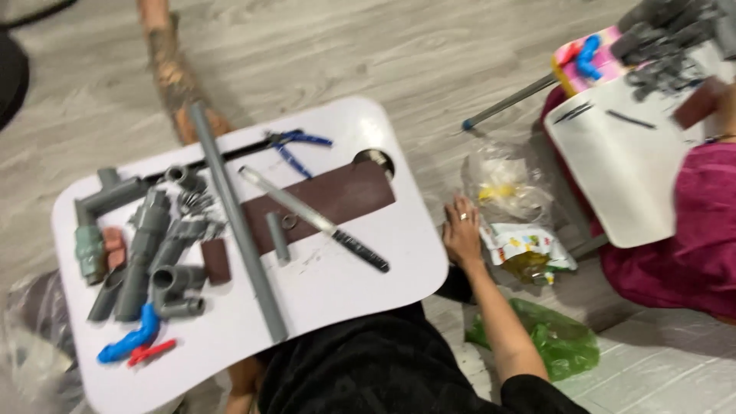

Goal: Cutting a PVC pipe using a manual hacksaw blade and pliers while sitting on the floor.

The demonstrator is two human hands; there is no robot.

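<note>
Only the right hand is seen, arm stretched down to the grey wooden floor, palm flat and fingers spread, gripping nothing, beside a clear plastic bag. On the white lap table are laid a long grey pipe and grey pipe fittings.

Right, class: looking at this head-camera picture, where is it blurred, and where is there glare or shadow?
Head view: motion blur smears most at the edges, over the grey fittings top right and the clear bag bottom left; the right hand and long grey pipe are soft but readable. Lighting is even and diffuse; the white board looks bright without harsh glare, and its shadows are faint.
</note>
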